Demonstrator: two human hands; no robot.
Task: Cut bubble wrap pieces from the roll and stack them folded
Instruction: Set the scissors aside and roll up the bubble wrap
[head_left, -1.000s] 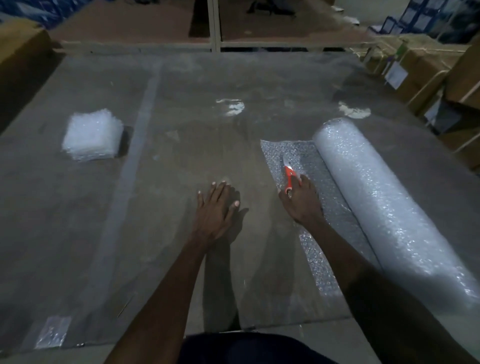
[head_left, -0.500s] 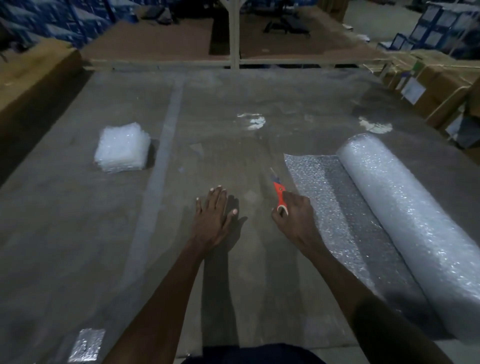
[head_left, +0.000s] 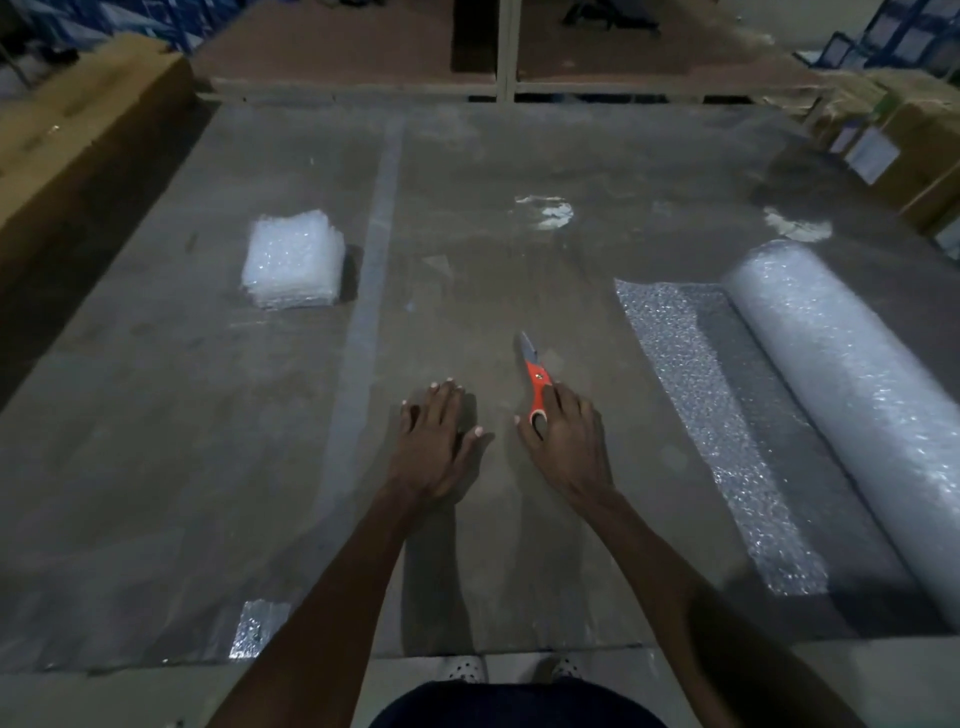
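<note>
Resting flat, left hand (head_left: 434, 447) fingers straight, right hand (head_left: 566, 441) gripping scissors (head_left: 535, 379), roll (head_left: 852, 384) well right.

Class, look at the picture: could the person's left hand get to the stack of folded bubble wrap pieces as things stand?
Probably yes. The left hand lies flat and open on the table, holding nothing, and only bare table surface shows between it and the stack of folded pieces further out to its left. It would likely need a forward stretch.
</note>
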